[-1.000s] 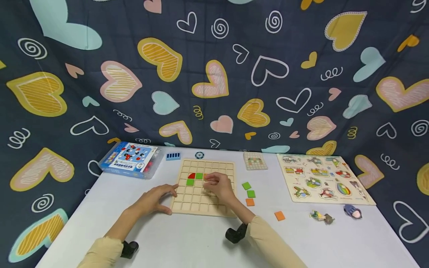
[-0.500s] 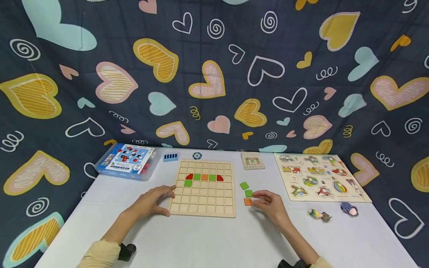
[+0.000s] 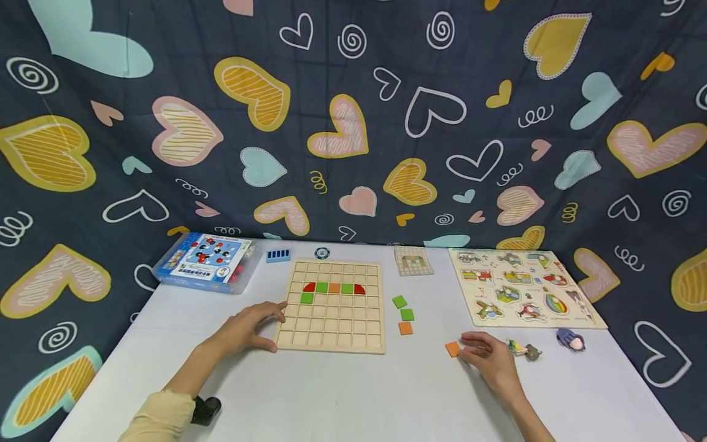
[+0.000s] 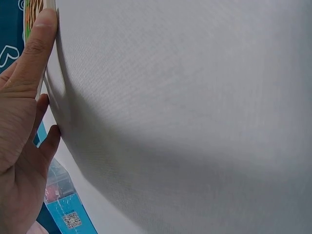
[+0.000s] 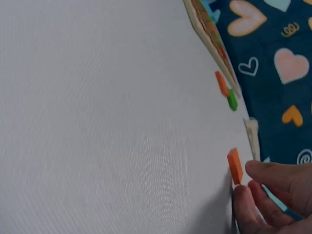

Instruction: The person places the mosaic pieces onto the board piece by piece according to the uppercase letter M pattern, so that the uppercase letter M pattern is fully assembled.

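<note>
The square wooden grid board (image 3: pixel 331 325) bears a row of red, green and orange tiles, with one green tile (image 3: pixel 306 298) below the row's left end. My left hand (image 3: pixel 245 328) rests at the board's left edge, thumb and fingers spread along it; in the left wrist view the thumb (image 4: pixel 36 46) lies at the rim. Off to the right, a single orange tile (image 3: pixel 452 349) lies on the table. My right hand (image 3: pixel 491 362) has its fingertips right at that tile's right side. In the right wrist view, thumb and fingers stand apart beside the tile (image 5: pixel 234 165).
Between board and right hand lie two green tiles, one (image 3: pixel 400 301) above the other (image 3: pixel 407 314), and another orange tile (image 3: pixel 405 328). A pattern card (image 3: pixel 413 261), a picture puzzle board (image 3: pixel 469 313) and small figurines (image 3: pixel 570 339) stand right; a plastic box (image 3: pixel 207 264) stands left.
My right hand has left the board, passed the loose tiles and moved right to the single orange tile. A red piece shows at the row's right end. The left hand stays put.
</note>
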`<state>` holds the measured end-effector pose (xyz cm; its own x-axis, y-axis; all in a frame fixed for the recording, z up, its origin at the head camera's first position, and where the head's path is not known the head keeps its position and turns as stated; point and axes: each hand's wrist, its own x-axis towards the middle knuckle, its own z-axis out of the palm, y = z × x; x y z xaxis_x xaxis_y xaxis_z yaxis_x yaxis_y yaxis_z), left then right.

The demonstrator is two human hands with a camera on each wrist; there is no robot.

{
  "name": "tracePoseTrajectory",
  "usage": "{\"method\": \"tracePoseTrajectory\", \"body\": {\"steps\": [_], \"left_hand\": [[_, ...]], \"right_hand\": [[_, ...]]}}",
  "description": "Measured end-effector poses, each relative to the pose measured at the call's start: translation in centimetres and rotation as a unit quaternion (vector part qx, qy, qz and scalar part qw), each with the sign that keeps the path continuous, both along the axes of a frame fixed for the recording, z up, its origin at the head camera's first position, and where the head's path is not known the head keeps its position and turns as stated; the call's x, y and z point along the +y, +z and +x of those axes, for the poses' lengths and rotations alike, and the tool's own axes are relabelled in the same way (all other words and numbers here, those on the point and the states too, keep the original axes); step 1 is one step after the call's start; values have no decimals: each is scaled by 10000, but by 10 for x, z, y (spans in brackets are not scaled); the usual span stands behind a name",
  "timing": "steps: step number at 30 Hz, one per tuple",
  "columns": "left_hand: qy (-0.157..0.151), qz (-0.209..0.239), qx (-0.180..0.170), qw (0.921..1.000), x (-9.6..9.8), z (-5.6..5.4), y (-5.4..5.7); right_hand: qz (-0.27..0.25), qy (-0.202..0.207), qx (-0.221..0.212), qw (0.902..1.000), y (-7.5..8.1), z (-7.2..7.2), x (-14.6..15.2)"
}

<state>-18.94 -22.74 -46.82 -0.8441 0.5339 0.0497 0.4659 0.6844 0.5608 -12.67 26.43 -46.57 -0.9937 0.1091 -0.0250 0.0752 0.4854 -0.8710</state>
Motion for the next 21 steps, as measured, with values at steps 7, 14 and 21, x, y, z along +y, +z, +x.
{"method": "tracePoseTrajectory", "body": {"steps": [7, 14, 21], "left_hand": [[34, -22, -13, 10000, -2, -1, 2], [-43, 95, -34, 9999, -2, -1, 1], [-19, 119, -30, 9999, 0, 0, -1]], "right_hand": [[-54, 253, -119, 9996, -4, -5, -13], [435, 173, -88, 9989, -7, -10, -20], [171, -46, -46, 9998, -9, -9, -25]]}}
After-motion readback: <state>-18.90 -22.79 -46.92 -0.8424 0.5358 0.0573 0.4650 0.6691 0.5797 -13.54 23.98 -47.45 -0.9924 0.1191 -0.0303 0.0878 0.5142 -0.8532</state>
